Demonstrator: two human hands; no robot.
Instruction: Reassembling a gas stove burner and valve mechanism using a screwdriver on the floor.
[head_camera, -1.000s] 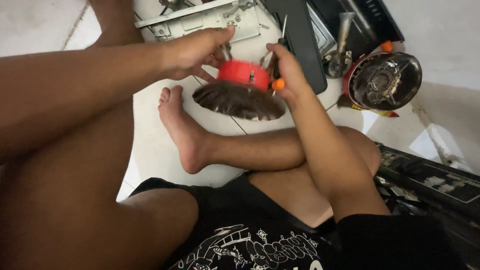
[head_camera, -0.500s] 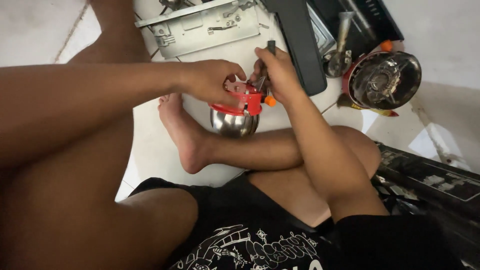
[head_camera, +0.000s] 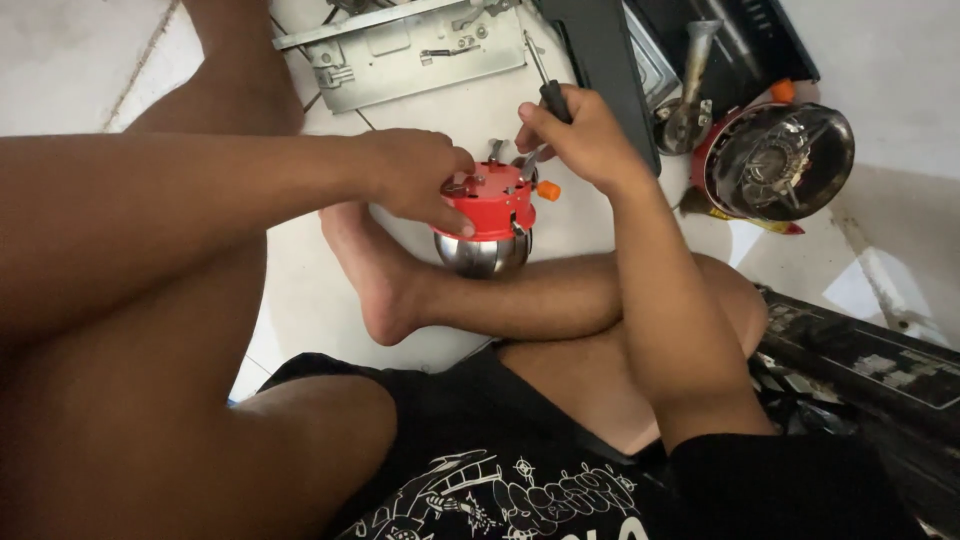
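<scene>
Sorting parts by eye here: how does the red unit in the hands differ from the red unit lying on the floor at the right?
The held unit sits steel bowl down, red base up, gripped by the left hand; the floor unit lies untouched, its bowl opening facing the camera. The right hand holds a screwdriver. Both are red with orange knobs.

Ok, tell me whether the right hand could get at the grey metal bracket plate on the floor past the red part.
Probably yes. The grey metal bracket plate lies flat on the floor beyond the right hand, nothing between them. But that hand's grip is full with a black-handled screwdriver.
</scene>
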